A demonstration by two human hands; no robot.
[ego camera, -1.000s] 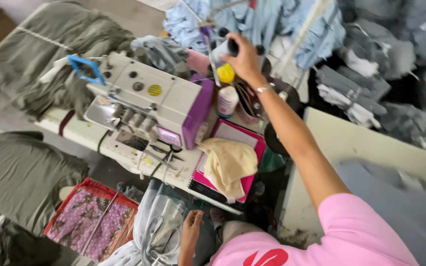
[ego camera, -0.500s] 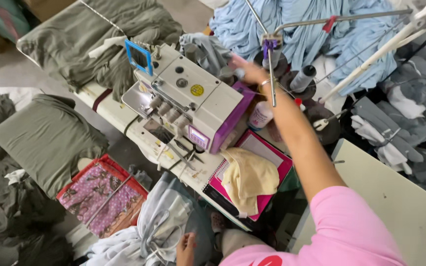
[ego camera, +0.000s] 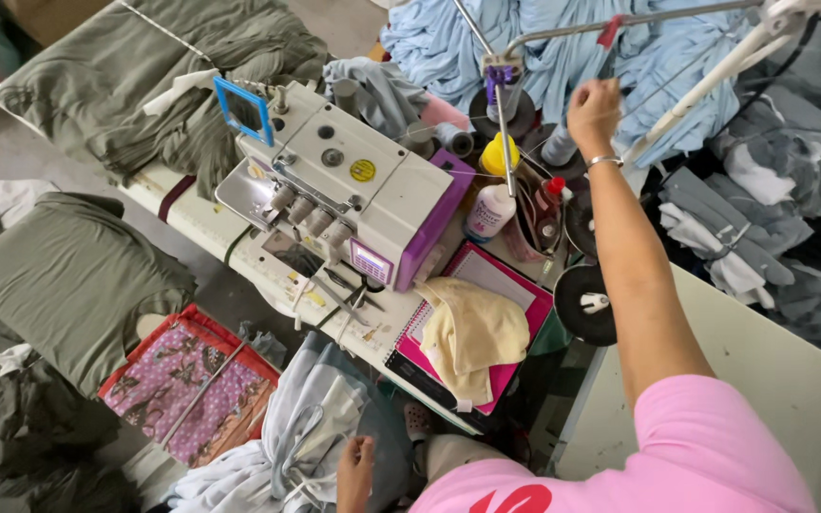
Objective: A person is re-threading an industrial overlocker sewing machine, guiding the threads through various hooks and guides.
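My right hand (ego camera: 593,109) is raised beside the metal thread stand (ego camera: 505,123), fingers closed as if pinching a thin thread; a bracelet sits on the wrist. Below it stand thread cones (ego camera: 559,144), a yellow-capped bottle (ego camera: 499,157) and a white bottle (ego camera: 489,211). The white and purple overlock sewing machine (ego camera: 353,190) sits left of the arm. My left hand (ego camera: 355,470) rests low on pale blue fabric (ego camera: 306,427) in my lap, gripping it.
A pink notebook (ego camera: 515,294) with a cream cloth (ego camera: 472,332) lies by the machine. Olive fabric (ego camera: 173,85) is piled behind it and on a stack (ego camera: 68,275) at left. A red patterned basket (ego camera: 173,380) stands below. Blue garments (ego camera: 563,47) hang behind.
My right hand moved from the cones behind the machine up and to the right, beside the thread stand's bar. The view shifted left and down. The left hand stayed on the fabric.
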